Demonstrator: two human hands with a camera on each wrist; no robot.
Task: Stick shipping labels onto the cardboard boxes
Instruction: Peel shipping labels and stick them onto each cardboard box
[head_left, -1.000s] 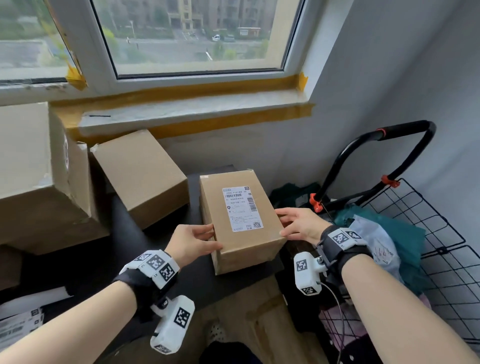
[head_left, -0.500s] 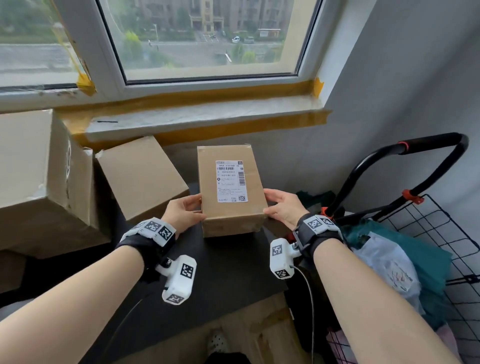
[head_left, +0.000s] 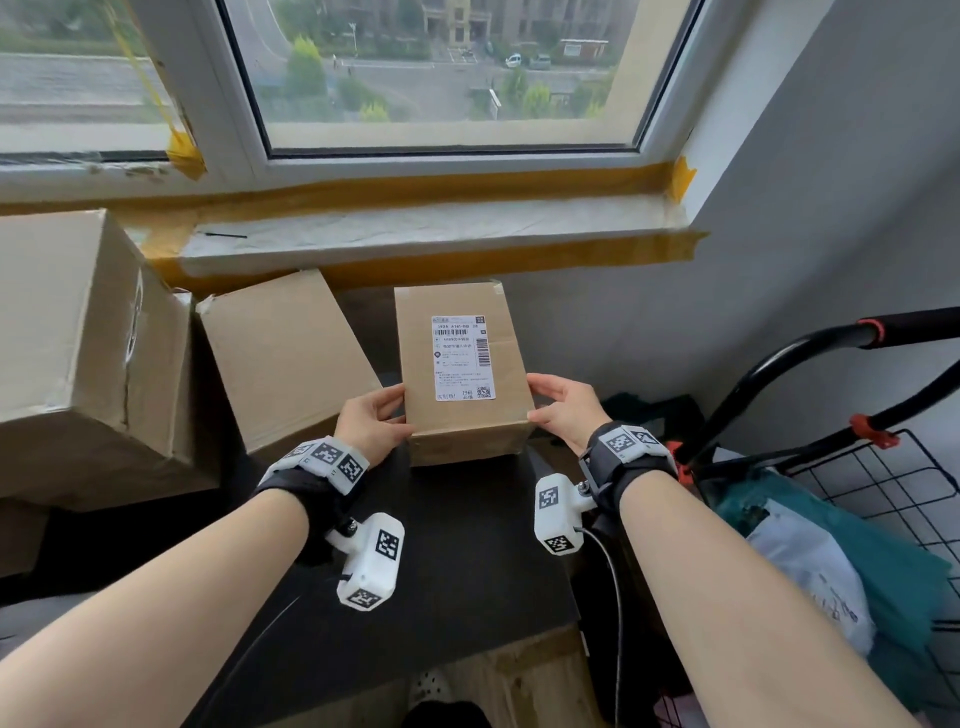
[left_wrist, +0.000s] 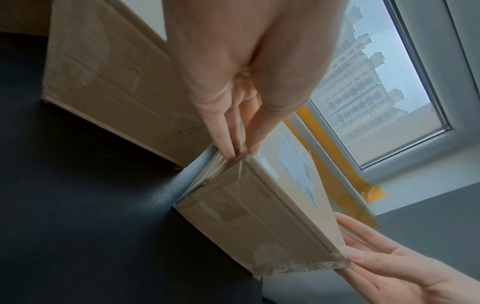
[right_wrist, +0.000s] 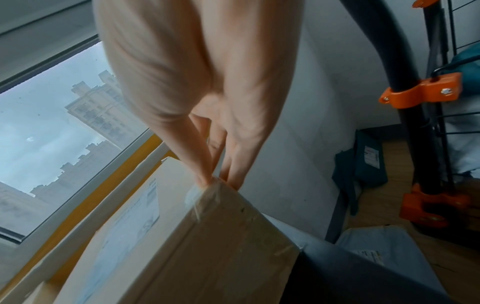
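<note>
A small cardboard box with a white shipping label on its top stands on the black table below the windowsill. My left hand touches its near left corner with straight fingers, thumb at the top edge. My right hand touches the near right corner the same way, fingers straight against the taped edge. The box sits flat between both hands. The left wrist view also shows the right hand with its palm open.
An unlabelled cardboard box leans just left of the labelled one, and a large box stands further left. A black wire cart holding teal and white bags stands at the right. The windowsill is behind.
The labelled box has slid away from me toward the wall under the window and turned square to it. Both hands have followed at its near corners.
</note>
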